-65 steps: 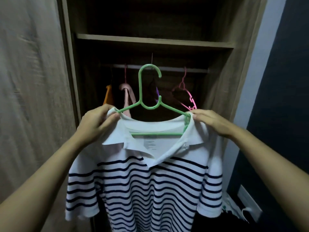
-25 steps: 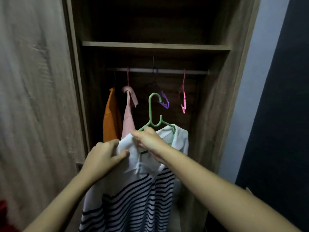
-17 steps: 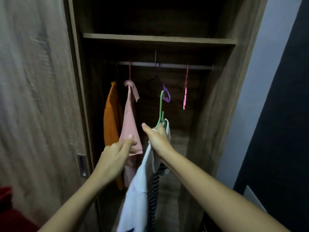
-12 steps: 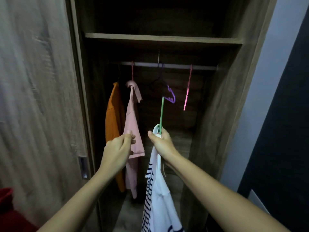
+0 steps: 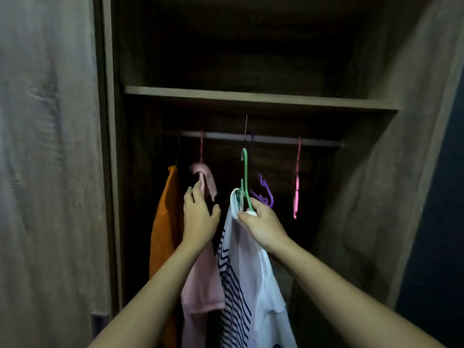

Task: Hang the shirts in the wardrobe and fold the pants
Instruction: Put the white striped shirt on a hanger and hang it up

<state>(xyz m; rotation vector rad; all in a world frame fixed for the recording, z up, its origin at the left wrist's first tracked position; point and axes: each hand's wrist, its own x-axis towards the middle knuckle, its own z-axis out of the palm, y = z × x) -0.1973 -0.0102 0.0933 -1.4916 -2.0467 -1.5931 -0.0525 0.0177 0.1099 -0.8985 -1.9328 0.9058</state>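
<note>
One striped shirt (image 5: 241, 285) hangs edge-on at lower centre of the frame, on a green hanger (image 5: 244, 177) whose hook stands just below the rail (image 5: 276, 139) and is not yet over it. The right hand (image 5: 261, 222) is clenched round the hanger's neck and the shirt's collar and carries the load alone.

A couple of seconds ago both hands held the shirt by its shoulders, front towards the camera. Since then it has been turned sideways and lifted into the wardrobe, and the left hand (image 5: 199, 217) has let go of it. That hand now lies released, fingers fairly straight, against the pink shirt (image 5: 203, 285) left of centre, seemingly pressing it aside to clear a gap.

I judge that dressing the hanger is finished and only hooking it on the rail remains for this shirt.

An orange shirt (image 5: 163, 234) hangs further left. Right of the green hook, a purple hanger (image 5: 266, 194) and a pink hanger (image 5: 297, 179) hang bare; the purple one is close and could snag. A shelf (image 5: 251, 96) crosses the frame above the rail. No pants are in view.
</note>
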